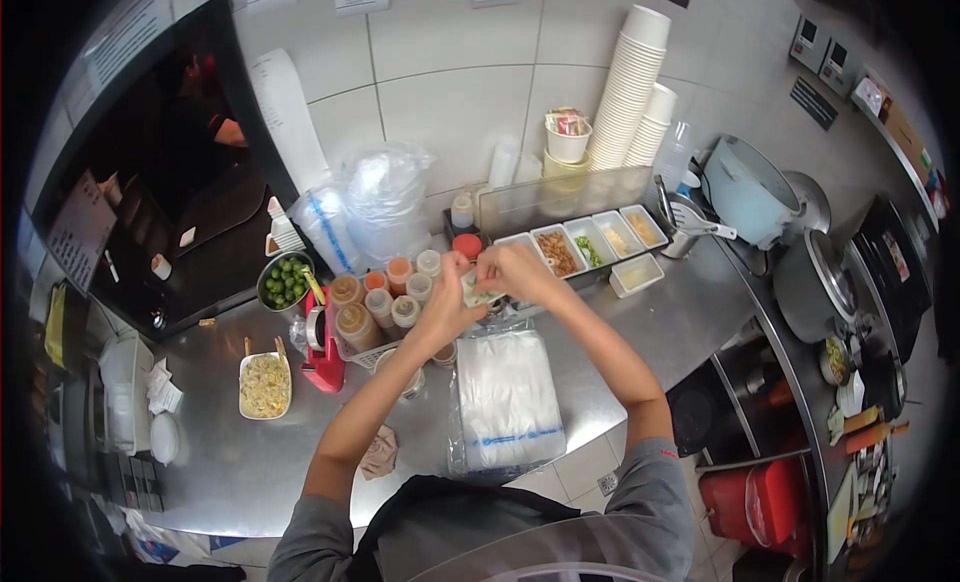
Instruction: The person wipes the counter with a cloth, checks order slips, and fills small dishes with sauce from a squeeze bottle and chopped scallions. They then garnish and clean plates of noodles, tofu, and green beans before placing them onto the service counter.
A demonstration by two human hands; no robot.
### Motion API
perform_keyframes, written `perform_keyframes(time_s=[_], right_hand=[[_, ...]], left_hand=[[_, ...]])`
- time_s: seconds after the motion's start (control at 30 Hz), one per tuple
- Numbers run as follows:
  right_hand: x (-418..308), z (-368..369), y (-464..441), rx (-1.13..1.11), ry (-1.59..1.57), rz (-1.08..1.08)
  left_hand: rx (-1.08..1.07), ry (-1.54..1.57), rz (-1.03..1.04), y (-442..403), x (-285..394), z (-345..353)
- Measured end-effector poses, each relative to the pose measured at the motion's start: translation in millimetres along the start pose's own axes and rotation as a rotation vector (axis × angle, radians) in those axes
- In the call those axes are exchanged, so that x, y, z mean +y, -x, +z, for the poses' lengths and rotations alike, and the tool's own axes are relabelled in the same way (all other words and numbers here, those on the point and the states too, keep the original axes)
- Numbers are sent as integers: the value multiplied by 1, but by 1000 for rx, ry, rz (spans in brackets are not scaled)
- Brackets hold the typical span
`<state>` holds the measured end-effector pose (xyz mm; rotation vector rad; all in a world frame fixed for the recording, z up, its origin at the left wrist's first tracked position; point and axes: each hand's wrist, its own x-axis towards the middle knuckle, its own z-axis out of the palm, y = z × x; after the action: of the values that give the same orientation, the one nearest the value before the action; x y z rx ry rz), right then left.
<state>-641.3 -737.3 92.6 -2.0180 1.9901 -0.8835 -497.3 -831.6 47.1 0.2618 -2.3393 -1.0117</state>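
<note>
My left hand and my right hand are close together over the middle of the steel counter. The fingers of both are pinched at a small pale item, mostly covered by them, whose kind I cannot make out. Just behind the hands is a bottle with a red cap. A topping rack with several white tubs, one with brown bits and one with chopped green onion, stands beside my right hand. Below the hands lies a stack of clear plastic bags.
Left of my forearm stand several sauce bottles in a basket and a red device. A bowl of fried rice, a pot of green limes and a crumpled brown cloth are on the counter. Tall stacked paper cups stand behind.
</note>
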Motion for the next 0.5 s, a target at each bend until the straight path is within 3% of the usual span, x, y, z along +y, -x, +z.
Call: perform_keyframes(time_s=[0.03,0.13,0.23,0.27,0.37,0.47,0.5], right_hand=[[-11,5,0,-18,11,7],[-15,29,-14,49,-52,-274],[-33,35,-25,-45,-90,-213],[-23,41,-32,-91,-116,-359],[-13,39,-56,-156,-509,-262],[47,66,-91,-63,-151,45],[62,85,-93,-108,-90,-4]], left_hand=[[9,-5,-14,11,2,-8],[105,7,-25,37,4,-29],[97,30,-129,56,9,-51],[93,43,-180,62,13,-59],[133,68,-139,82,-1,-75],[171,97,-149,110,14,-99],[175,117,-166,121,14,-105]])
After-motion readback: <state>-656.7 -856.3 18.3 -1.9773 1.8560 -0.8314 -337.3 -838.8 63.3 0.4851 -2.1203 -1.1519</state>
